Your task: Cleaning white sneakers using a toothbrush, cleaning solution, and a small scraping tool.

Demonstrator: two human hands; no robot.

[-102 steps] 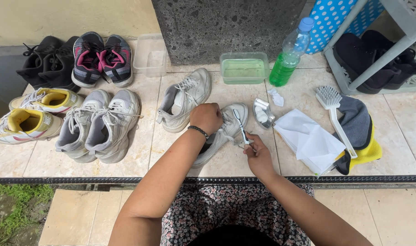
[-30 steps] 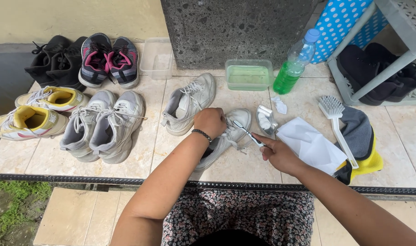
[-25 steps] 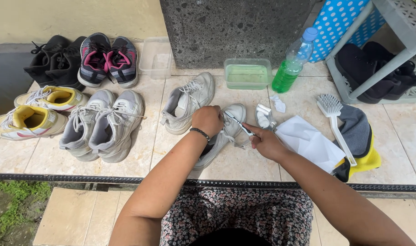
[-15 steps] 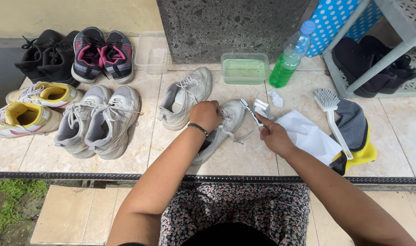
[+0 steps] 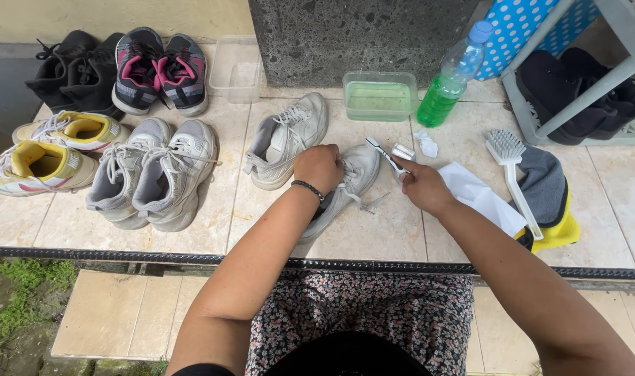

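Note:
My left hand [image 5: 319, 167] grips a white sneaker [image 5: 355, 179] lying on its side on the tiled ledge. Its mate [image 5: 288, 139] stands upright just to the left. My right hand [image 5: 420, 186] holds a toothbrush [image 5: 385, 154], bristle head raised up and left, a little off the shoe's toe. A small white tube [image 5: 403, 151] lies right behind the brush, and a crumpled white scrap [image 5: 425, 143] beside it.
A green tub of liquid [image 5: 379, 95] and a green-filled bottle [image 5: 451, 76] stand at the back. A scrub brush [image 5: 515, 174], white paper [image 5: 483, 198] and grey-yellow cloths [image 5: 548, 202] lie right. Several other shoe pairs [image 5: 150, 174] fill the left. A grey rack [image 5: 582, 76] holds black shoes.
My right hand has lifted the toothbrush off the shoe's side and carried it up and to the right, near the white tube. My left hand stays on the sneaker.

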